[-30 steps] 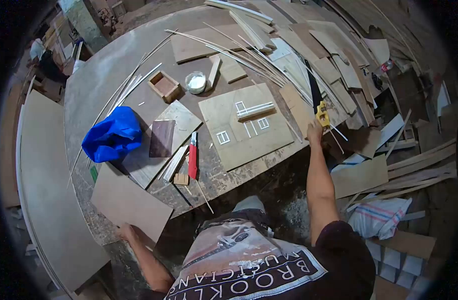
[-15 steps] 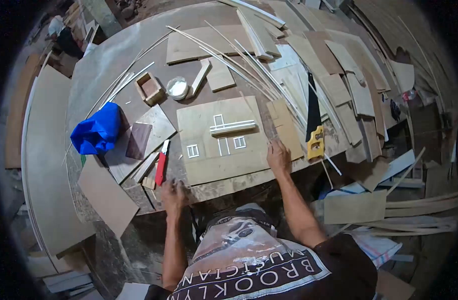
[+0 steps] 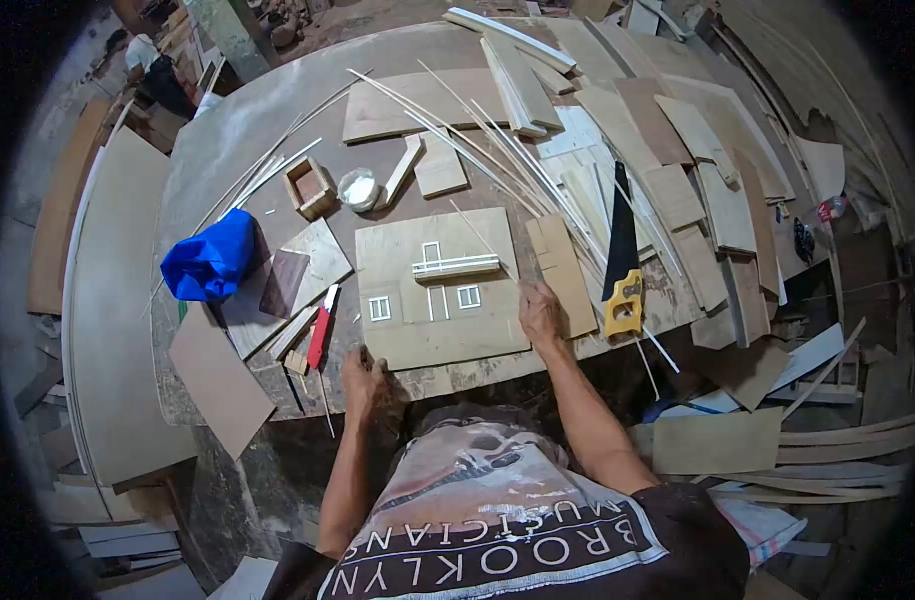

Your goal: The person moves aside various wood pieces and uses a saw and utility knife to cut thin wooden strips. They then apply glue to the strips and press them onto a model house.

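Observation:
A square plywood board (image 3: pixel 418 335) lies near the table's front edge, with small white window frames, a door frame and a raised balcony-like strip (image 3: pixel 456 266) on it. My left hand (image 3: pixel 364 380) is at the board's lower left corner, its fingers closed on the edge. At the right edge, my right hand (image 3: pixel 543 314) grips the board with bent fingers. A red cutter knife (image 3: pixel 321 335) lies left of the board, above my left hand. To the right of my right hand is a handsaw with a yellow handle (image 3: pixel 624 303).
A blue cloth bundle (image 3: pixel 208 257), a wooden box (image 3: pixel 309 188) and a tub of white paste (image 3: pixel 359 190) stand on the table (image 3: pixel 228 110). Thin strips and plywood offcuts (image 3: pixel 673 195) cover its back and right. A person (image 3: pixel 158 75) is at the far left.
My left hand has moved up to the board's lower left corner. The board has shifted slightly and sits straighter. The camera view has shifted a little.

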`<state>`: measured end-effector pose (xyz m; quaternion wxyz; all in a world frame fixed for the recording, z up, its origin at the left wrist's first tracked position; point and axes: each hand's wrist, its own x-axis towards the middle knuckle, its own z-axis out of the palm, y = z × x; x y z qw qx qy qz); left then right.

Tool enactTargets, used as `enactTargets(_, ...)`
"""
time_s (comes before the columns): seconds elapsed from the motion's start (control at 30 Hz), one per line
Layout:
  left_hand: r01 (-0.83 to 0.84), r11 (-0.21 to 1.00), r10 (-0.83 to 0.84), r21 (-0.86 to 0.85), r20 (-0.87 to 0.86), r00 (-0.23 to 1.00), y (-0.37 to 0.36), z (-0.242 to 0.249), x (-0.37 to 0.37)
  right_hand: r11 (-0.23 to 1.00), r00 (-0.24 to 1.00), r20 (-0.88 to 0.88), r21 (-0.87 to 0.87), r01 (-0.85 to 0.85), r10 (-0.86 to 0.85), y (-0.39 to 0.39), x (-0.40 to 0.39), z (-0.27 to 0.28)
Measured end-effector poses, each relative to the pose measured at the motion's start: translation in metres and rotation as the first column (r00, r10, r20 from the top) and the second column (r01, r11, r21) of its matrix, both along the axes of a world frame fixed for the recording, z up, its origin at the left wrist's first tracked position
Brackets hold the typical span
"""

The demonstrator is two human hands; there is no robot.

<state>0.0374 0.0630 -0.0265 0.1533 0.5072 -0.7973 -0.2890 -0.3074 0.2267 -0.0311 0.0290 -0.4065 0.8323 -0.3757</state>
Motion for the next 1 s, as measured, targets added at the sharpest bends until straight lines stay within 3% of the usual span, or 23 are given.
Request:
enactTargets(0.07, 0.035, 0.998, -0.036, 0.053, 0.019, 0.999, -0.007, -0.002, 0.002, 0.998, 0.999, 0.008, 0.060, 0.036, -0.037, -0.001, 0.000, 0.013)
enactTargets(0.13, 0.007, 0.999, -0.006, 0.049, -0.020, 1.000, -0.010, -0.022, 0.007, 0.998, 0.999, 0.029, 0.051, 0.035, -0.037, 0.005, -0.009, -0.016)
enactTargets(0.2, 0.014, 0.999, -0.014, 0.036, -0.013, 1.000, -0.008, -0.009, 0.001, 0.998, 0.998, 0.051, 0.047, 0.030, -0.032, 0.006, -0.014, -0.025)
enactTargets(0.3, -0.003, 0.999, 0.001, 0.046, 0.050, 0.999, 0.001, 0.018, -0.009, 0.982, 0.997, -0.010, 0.173, 0.074, -0.074, -0.002, -0.006, -0.008)
enactTargets(0.37, -0.006, 0.998, 0.000, 0.067, 0.098, 0.995, -0.001, 0.019, -0.016, 0.936, 0.978, 0.089, 0.317, 0.150, -0.187, -0.007, -0.001, 0.007)
enactTargets(0.43, 0.002, 0.998, -0.013, 0.070, 0.154, 0.988, -0.002, 0.007, -0.012, 0.951, 0.977, 0.062, 0.249, 0.184, -0.205, -0.009, 0.011, 0.012)
enactTargets(0.47, 0.005, 0.995, 0.003, -0.100, 0.087, 0.996, 0.003, 0.000, -0.011, 0.965, 0.978, 0.037, 0.175, 0.195, -0.204, -0.008, 0.016, 0.014)
enactTargets(0.5, 0.014, 0.995, -0.006, -0.096, 0.087, 0.996, 0.004, 0.001, -0.012, 0.963, 0.976, 0.036, 0.178, 0.203, -0.213, -0.005, 0.017, 0.007)
enactTargets(0.6, -0.060, 0.956, 0.064, 0.286, -0.004, 0.998, 0.007, 0.034, -0.020, 0.971, 0.979, -0.013, 0.125, 0.204, -0.204, -0.001, 0.013, -0.011)
enactTargets(0.67, -0.053, 0.969, 0.045, 0.243, 0.035, 0.998, 0.009, 0.034, -0.024, 0.972, 0.980, 0.162, 0.222, 0.076, -0.114, 0.004, 0.013, 0.012)
enactTargets(0.7, -0.052, 0.980, 0.037, 0.194, 0.081, 0.996, 0.011, 0.032, -0.023, 0.971, 0.980, 0.159, 0.226, 0.082, -0.120, 0.007, 0.009, 0.009)
enactTargets(0.77, -0.038, 0.987, 0.031, 0.157, 0.044, 0.999, 0.006, 0.011, -0.016, 0.987, 0.990, -0.084, 0.106, 0.124, -0.116, 0.013, -0.005, 0.012)
enactTargets(0.8, -0.033, 0.987, 0.027, 0.155, 0.043, 0.999, 0.003, 0.006, -0.016, 0.954, 0.951, -0.252, 0.191, 0.233, -0.181, 0.021, -0.011, 0.017)
enactTargets(0.83, -0.028, 0.988, 0.022, 0.152, 0.042, 0.999, 0.002, 0.003, -0.016, 0.954, 0.950, -0.255, 0.193, 0.230, -0.178, 0.022, -0.013, 0.030)
enactTargets(0.9, -0.034, 0.983, 0.025, 0.181, 0.053, 0.998, 0.003, 0.018, -0.027, 0.820, 0.905, -0.283, 0.397, 0.411, -0.317, 0.023, -0.020, 0.050)
enactTargets(0.93, -0.038, 0.978, 0.024, 0.206, 0.069, 0.997, 0.005, 0.029, -0.032, 0.777, 0.939, -0.191, 0.527, 0.344, -0.286, 0.025, -0.028, 0.048)
enactTargets(1.0, -0.037, 0.975, 0.020, 0.219, 0.081, 0.997, 0.009, 0.047, -0.040, 0.775, 0.948, -0.179, 0.546, 0.319, -0.264, 0.023, -0.033, 0.048)
